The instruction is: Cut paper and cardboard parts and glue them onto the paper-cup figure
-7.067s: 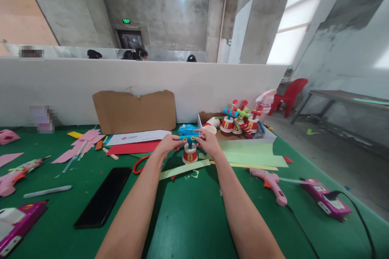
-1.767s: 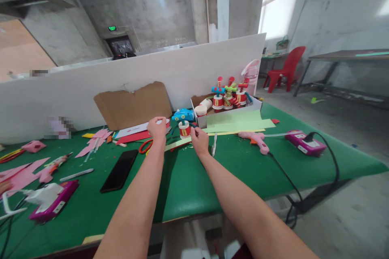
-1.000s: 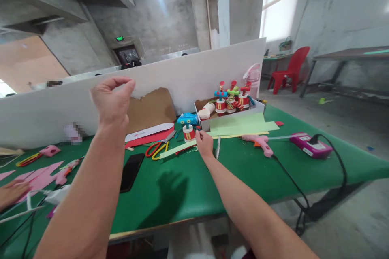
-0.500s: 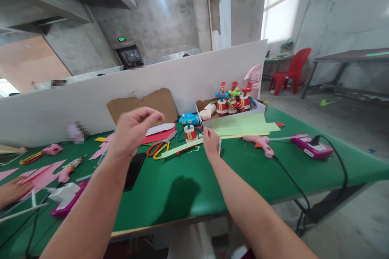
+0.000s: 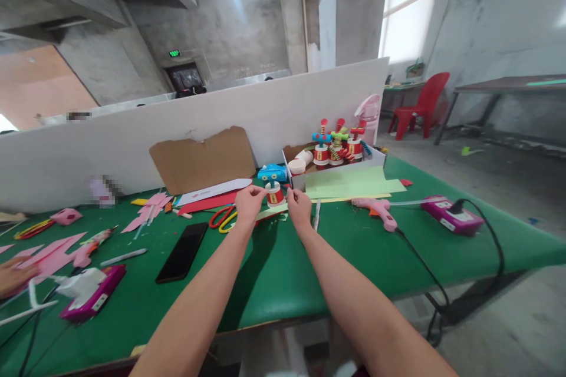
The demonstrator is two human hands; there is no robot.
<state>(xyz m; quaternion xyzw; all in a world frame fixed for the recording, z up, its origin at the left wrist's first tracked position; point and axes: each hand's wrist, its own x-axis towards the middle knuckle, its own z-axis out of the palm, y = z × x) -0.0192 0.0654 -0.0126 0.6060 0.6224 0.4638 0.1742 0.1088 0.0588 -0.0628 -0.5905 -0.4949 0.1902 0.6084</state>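
Note:
In the head view, a small red-and-white paper cup figure (image 5: 275, 194) stands on the green table between my hands, with a blue, round-eyed piece (image 5: 272, 173) above and behind it. My left hand (image 5: 249, 203) is at the cup's left, fingertips pinched together. At its right, my right hand (image 5: 299, 207) is also pinched, near a dark curled piece. Whatever either hand holds is too small to make out. A light green paper strip (image 5: 267, 212) lies in front of the cup. Scissors (image 5: 227, 221) with red and yellow handles lie partly hidden behind my left hand.
A white box (image 5: 345, 164) holds several finished-looking cup figures. Right of my hands lie a pen (image 5: 317, 215), a pink glue gun (image 5: 375, 208) and a purple power strip (image 5: 451, 214). A phone (image 5: 182, 252) lies left. Another person's hand (image 5: 17, 277) rests on pink paper.
My left hand has come down and right, from above the phone and scissors to the cup's left side. My right hand has shifted slightly; the phone and pen are now uncovered.

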